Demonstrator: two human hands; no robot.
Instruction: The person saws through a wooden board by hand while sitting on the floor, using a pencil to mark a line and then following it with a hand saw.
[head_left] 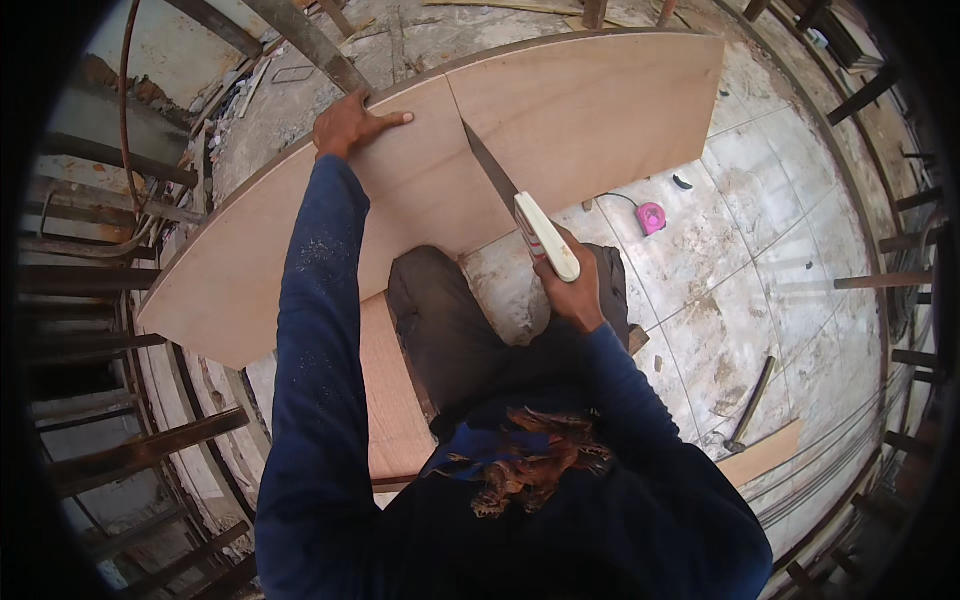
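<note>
Dark blue shirt [650, 500] cloth, with a printed picture on the chest, lies nearest, its sleeves reaching up along both arms. Far left, rusty bars [150, 452] line the side. The left hand [345, 125] rests on the far edge of a wide wooden board [590, 110], thumb spread flat across its face; whether the fingers curl under the edge, I cannot tell. The board lies across the view, just beyond the knees [440, 290]. From its far edge a thin dark line, seemingly a cut, runs to the tip of a saw [490, 160]. Judging by this, only the far part is cut; the stretch toward the near edge looks whole, and both sides appear joined. The right hand [573, 285] is wrapped around the saw's white handle. Farther right, a pink tape measure [651, 219] sits on the dirty tiles [720, 300], with a hammer [754, 400] beside a wood scrap [762, 455].
</note>
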